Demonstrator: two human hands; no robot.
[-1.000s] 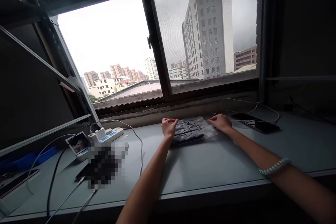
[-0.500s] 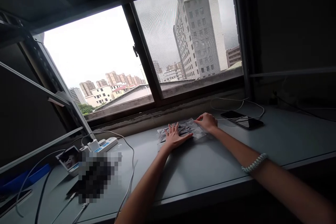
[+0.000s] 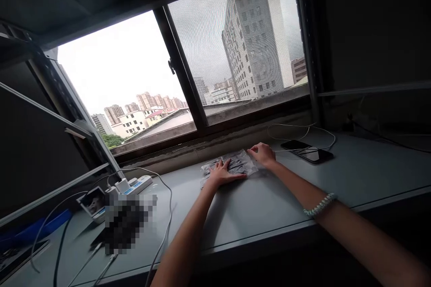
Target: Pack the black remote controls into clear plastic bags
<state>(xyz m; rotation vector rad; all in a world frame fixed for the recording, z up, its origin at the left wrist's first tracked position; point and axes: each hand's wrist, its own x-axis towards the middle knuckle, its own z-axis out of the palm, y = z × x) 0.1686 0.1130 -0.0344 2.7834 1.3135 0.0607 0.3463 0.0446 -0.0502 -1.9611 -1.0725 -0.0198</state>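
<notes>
A clear plastic bag (image 3: 239, 164) with dark contents lies on the grey table near the window wall. My left hand (image 3: 222, 175) rests flat on it, fingers spread, covering its left and middle part. At the bag's upper right corner is my right hand (image 3: 263, 154), its thumb and index finger pinched together at the bag's edge. What the dark contents are cannot be made out.
A black phone (image 3: 308, 151) with a white cable lies to the right. On the left are a white power strip (image 3: 141, 184) with plugs, a framed picture (image 3: 92, 202), cables, a blurred dark object and a blue tray (image 3: 43, 228). A window stands behind the table (image 3: 269, 208).
The view has shifted slightly. My left hand's fingers have drawn a little closer to the palm on the bag, and more of the bag's right part shows flat between the hands.
</notes>
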